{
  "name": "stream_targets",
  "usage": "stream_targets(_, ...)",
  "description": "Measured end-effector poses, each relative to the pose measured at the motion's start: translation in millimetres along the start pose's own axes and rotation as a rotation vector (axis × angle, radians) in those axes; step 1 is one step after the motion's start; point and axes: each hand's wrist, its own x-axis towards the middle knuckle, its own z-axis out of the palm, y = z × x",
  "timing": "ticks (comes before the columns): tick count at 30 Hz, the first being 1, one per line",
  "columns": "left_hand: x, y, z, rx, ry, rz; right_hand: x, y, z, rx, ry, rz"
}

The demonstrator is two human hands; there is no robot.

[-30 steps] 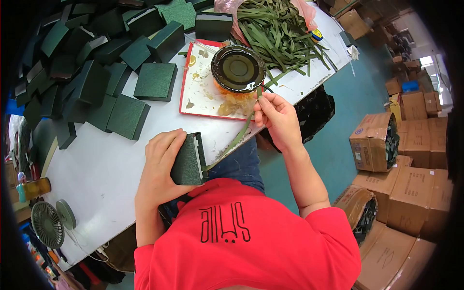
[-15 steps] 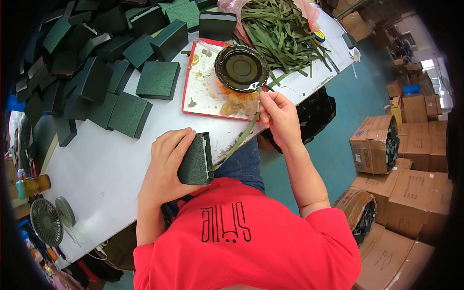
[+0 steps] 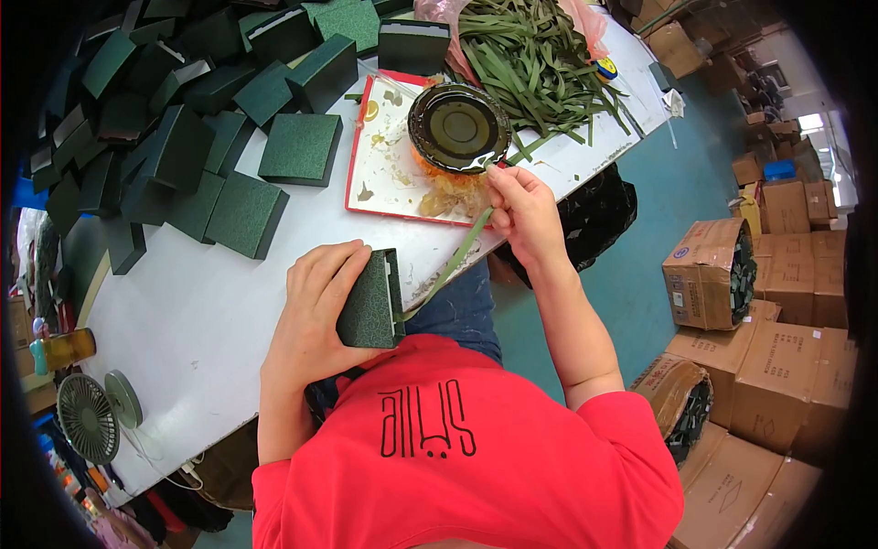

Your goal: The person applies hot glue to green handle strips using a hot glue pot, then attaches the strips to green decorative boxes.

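My left hand (image 3: 315, 306) is wrapped round a small dark green box (image 3: 369, 302), held upright at the table's near edge. From the box's right side a green ribbon (image 3: 455, 260) runs up to my right hand (image 3: 526, 215), whose thumb and forefinger pinch its upper end. These fingertips are at the lower right rim of a round black dish (image 3: 459, 128) with a glossy coating. The dish sits above a stained white tray (image 3: 377, 174) with a red edge.
Many green boxes (image 3: 300, 149) are piled at the upper left of the white table (image 3: 197, 320). A heap of green ribbons (image 3: 526, 64) lies behind the dish. A small fan (image 3: 89, 418) is at lower left; cardboard cartons (image 3: 786, 366) are stacked at right.
My right hand has shifted very slightly up and left along the dish's rim with the ribbon end. My left hand and the box have hardly moved.
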Motion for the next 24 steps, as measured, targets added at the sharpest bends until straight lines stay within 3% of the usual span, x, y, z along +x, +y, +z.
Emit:
stream_targets(14,-1,-9,-5,-0.082,-0.006,0.013,-36,-5,8,-0.045,-0.017,-0.067)
stream_targets(21,1,-9,-8,-0.221,-0.053,0.088,-72,-7,38,-0.251,-0.507,0.232)
stream_targets(24,1,-7,-9,-0.226,-0.050,0.090,-72,-6,45,-0.262,-0.566,0.262)
